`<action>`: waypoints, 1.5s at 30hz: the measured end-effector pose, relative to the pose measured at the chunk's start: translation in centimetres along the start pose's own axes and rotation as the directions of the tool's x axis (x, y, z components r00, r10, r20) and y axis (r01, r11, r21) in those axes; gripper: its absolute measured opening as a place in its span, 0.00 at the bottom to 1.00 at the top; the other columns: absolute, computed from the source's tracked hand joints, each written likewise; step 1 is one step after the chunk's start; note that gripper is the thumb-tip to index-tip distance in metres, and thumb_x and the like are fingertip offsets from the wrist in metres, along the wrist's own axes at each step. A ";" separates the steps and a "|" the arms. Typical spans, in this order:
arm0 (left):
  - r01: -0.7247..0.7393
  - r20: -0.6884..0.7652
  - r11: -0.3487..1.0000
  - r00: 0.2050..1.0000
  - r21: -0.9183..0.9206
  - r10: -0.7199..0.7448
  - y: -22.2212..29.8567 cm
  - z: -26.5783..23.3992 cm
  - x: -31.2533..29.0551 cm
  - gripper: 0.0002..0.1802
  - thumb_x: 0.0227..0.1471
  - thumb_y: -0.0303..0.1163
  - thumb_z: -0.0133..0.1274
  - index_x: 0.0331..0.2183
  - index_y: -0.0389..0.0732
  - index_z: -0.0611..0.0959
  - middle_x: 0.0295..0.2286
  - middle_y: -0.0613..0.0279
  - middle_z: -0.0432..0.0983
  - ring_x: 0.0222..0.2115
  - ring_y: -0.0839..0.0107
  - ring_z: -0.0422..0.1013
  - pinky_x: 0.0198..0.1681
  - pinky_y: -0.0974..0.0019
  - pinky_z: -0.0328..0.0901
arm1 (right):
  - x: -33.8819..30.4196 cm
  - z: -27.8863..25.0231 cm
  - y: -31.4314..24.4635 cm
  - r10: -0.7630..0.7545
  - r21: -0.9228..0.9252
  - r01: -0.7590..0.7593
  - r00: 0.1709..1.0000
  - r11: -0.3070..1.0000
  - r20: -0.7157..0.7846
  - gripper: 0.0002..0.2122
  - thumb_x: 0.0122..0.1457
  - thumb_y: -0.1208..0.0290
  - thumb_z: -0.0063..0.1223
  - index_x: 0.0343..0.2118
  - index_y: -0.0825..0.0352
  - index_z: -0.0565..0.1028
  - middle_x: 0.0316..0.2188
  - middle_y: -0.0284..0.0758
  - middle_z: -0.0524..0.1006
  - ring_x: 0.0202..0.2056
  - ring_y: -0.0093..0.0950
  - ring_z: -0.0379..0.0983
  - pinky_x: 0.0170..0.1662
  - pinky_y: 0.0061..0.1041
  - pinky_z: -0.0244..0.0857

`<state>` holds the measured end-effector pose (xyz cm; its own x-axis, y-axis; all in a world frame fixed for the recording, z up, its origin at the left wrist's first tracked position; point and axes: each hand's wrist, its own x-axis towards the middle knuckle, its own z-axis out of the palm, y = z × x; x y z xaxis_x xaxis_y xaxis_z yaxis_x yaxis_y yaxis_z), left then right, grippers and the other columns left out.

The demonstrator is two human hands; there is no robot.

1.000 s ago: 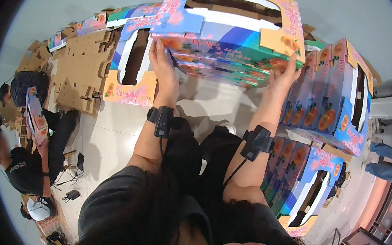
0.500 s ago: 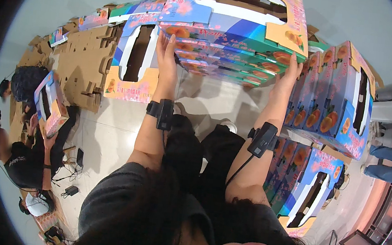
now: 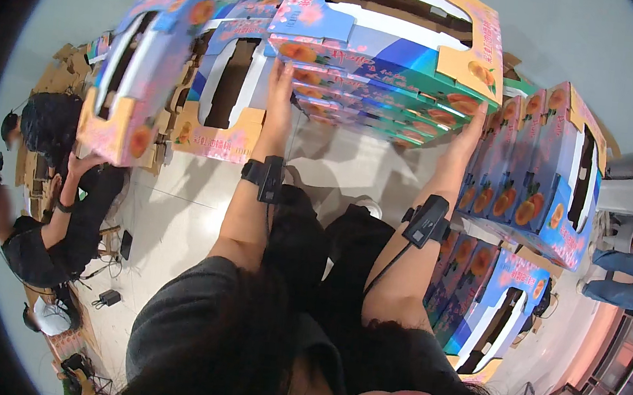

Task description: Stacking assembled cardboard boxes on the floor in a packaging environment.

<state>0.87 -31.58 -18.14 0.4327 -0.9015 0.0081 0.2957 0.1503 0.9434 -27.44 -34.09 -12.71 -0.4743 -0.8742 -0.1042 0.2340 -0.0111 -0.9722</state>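
Above a pale floor [image 3: 178,207] — both hands, left [image 3: 281,87] and right [image 3: 469,128], grip a stack of colourful boxes [image 3: 391,60].

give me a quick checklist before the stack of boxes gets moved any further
1. Left hand flat on the left side of the stack of colourful boxes: ok.
2. Right hand on the stack's right side: ok.
3. Boxes in the stack lined up: not ok, the layers are slightly offset.
4. Support under the stack: cannot tell, the underside is hidden.
5. Space on the right: not ok, a row of upright boxes stands close by.
6. Space on the left: not ok, a co-worker lifts another box.
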 end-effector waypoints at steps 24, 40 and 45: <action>0.001 -0.649 0.752 0.506 0.659 0.568 7.3 -23.3 -1.9 0.37 0.40 0.36 0.61 0.49 0.30 0.65 0.50 0.44 0.56 0.48 0.59 0.60 0.49 0.59 0.58 | 1.6 -1.7 0.0 0.062 0.246 -0.067 0.998 0.967 0.029 0.29 0.53 0.51 0.47 0.53 0.66 0.60 0.50 0.36 0.63 0.51 0.29 0.58 0.53 0.31 0.48; 0.274 -0.448 0.951 0.839 -0.144 -0.310 7.3 -26.6 -0.6 0.29 0.54 0.51 0.41 0.51 0.42 0.67 0.48 0.59 0.68 0.48 0.64 0.66 0.51 0.63 0.59 | 3.7 -4.2 0.5 0.028 0.368 0.029 0.989 0.929 -0.147 0.30 0.52 0.68 0.54 0.53 0.70 0.51 0.41 0.39 0.67 0.38 0.27 0.67 0.40 0.26 0.64; 0.069 -0.361 0.994 0.928 -0.084 -0.095 6.9 -29.6 0.7 0.33 0.51 0.53 0.45 0.51 0.41 0.66 0.48 0.56 0.67 0.49 0.63 0.65 0.53 0.59 0.57 | 2.0 -2.1 -0.8 0.083 0.340 0.017 0.957 0.940 -0.278 0.26 0.52 0.68 0.54 0.51 0.69 0.55 0.37 0.35 0.70 0.36 0.26 0.68 0.38 0.24 0.63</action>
<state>28.49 -19.18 -21.41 0.6809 -0.7041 -0.2016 0.3953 0.1216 0.9105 -30.35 -34.79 -12.60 -0.6701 -0.7028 -0.2389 0.5005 -0.1901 -0.8446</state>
